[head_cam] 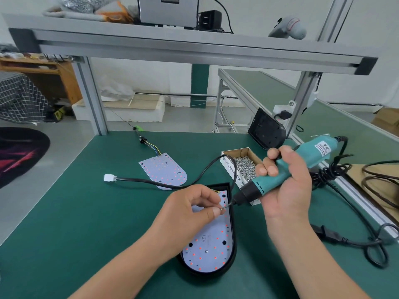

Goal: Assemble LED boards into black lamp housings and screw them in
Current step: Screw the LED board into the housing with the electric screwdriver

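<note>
Bench (86, 212): screws (245, 168) in box (232, 170), board (207, 253) in housing (205, 275); left hand (190, 210) pinches screw (222, 209), right hand (287, 190) grips screwdriver (302, 167).

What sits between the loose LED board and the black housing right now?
Head view: the black cable crosses that gap, lying over the loose LED board's near edge; otherwise bare green mat.

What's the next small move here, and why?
Probably seat the screw on the bit: the left hand pinches it right at the tip of the screwdriver gripped by the right hand, above the board lying in the housing.
</note>
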Available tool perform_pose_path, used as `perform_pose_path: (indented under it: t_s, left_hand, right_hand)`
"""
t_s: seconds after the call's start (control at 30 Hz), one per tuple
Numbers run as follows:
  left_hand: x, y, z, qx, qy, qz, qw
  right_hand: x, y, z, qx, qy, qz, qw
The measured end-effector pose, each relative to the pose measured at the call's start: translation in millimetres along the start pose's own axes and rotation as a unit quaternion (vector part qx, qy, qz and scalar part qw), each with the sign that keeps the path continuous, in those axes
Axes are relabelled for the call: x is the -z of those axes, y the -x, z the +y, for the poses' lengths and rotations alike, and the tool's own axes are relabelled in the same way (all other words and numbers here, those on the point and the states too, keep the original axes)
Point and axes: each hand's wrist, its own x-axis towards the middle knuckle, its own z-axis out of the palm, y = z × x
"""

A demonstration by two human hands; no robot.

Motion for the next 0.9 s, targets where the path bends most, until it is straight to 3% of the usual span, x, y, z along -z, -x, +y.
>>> perform_pose_path:
  t_s: [0.27, 0.57, 0.9]
  left_hand:
    - [0, 2, -4, -0.007, -0.047, 0.014, 0.999]
    - [1, 1, -1, -0.002, -0.022, 0.013, 1.000]
    - [7, -1, -2, -0.004, -0.017, 0.006, 1.000]
  right_hand:
    - [-3, 8, 5, 0.012, 0.039, -0.057, 0.998]
    - [7, 2, 6, -0.036, -0.036, 0.038, 0.998]
    - [9, 1, 6, -0.039, -0.051, 0.058, 0.996]
